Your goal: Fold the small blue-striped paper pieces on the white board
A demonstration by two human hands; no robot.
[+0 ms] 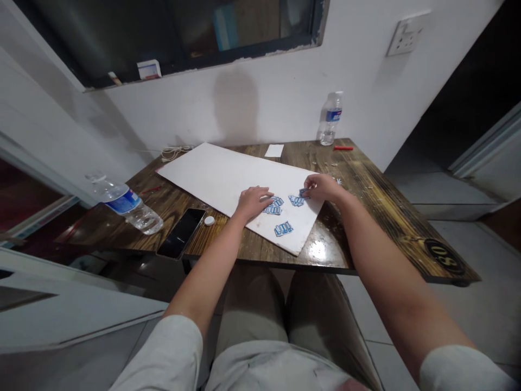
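Note:
A white board lies at an angle on the wooden table. On its right part are small blue-and-white cut-out pieces in three clusters: a middle cluster, an upper right cluster and a front cluster. My left hand rests on the board, fingers stretched out flat, their tips at the edge of the middle cluster. My right hand is closed in a pinch on a small dark blue cut-out piece, just beside the upper right cluster.
On the table stand or lie a water bottle, a red pen, a white paper, a phone and a white cap. Another bottle lies tilted at left, near a white cable.

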